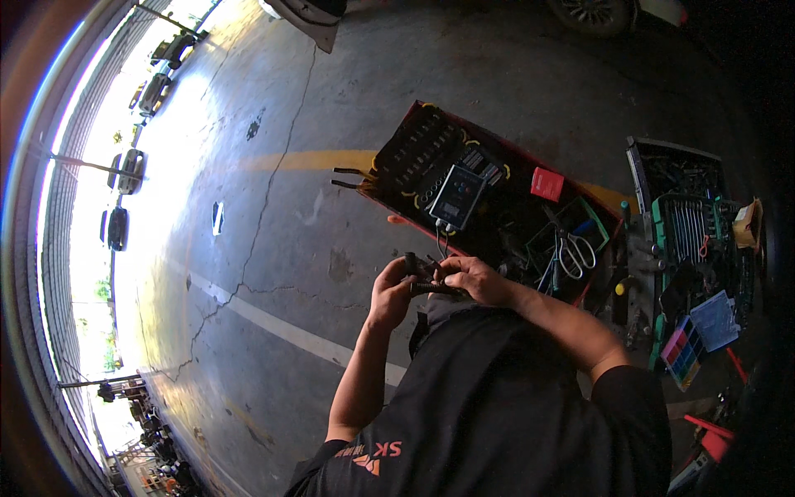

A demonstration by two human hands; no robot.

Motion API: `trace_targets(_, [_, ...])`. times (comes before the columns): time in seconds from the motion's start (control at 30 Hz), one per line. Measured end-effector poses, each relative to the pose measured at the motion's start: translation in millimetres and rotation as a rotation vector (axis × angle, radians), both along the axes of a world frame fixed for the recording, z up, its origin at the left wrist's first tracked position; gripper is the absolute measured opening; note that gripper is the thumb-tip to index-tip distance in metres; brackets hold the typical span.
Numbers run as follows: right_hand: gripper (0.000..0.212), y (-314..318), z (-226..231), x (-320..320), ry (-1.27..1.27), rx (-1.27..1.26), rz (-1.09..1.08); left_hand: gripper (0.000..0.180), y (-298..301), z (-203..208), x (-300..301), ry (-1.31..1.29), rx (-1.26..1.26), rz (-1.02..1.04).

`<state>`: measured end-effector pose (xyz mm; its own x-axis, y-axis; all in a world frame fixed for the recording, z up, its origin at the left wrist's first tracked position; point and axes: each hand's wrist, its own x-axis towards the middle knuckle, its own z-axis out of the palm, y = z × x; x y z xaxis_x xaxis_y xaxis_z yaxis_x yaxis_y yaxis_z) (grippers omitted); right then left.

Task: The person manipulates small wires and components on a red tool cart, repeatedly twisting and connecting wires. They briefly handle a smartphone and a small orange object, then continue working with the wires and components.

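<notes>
In front of my chest, both hands are closed around a small dark part [420, 267] with a rod-like end and a ribbed length below. My left hand [389, 291] grips its left side with bent fingers. From the other side my right hand [478, 280] pinches at it with thumb and fingertips. The fingers cover much of the part, so its exact kind is unclear. Just beyond the hands, a grey control box [460, 197] with a dark face lies on a red-edged cart [522, 155]. Two cables [443, 236] run from the box down toward my hands.
The cart carries a black socket tray [422, 149], a red box [546, 184] and white-handled scissors [575, 253]. Pliers with yellow handles [356, 178] jut over its left edge. To the right lie a green wrench case [691, 232] and a multicoloured organizer [681, 352]. Parked cars stand beyond.
</notes>
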<state>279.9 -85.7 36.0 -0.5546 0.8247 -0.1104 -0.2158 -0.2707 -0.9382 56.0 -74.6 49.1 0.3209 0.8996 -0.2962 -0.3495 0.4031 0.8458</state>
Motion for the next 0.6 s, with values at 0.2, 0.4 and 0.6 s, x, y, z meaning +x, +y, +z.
trace_targets(0.2, [0.030, 0, -6, 1, 0.044, -0.040, 0.024, 0.038, 0, 2, 16, -0.073, -0.117, -0.108])
trace_targets(0.4, [0.039, 1, 13, 6, 0.145, -0.159, 0.055, 0.031, 1, -22, 16, 0.015, -0.122, -0.036])
trace_targets(0.6, [0.040, -1, 12, 3, 0.157, -0.186, 0.049, 0.024, -1, -14, 22, -0.165, -0.259, -0.090])
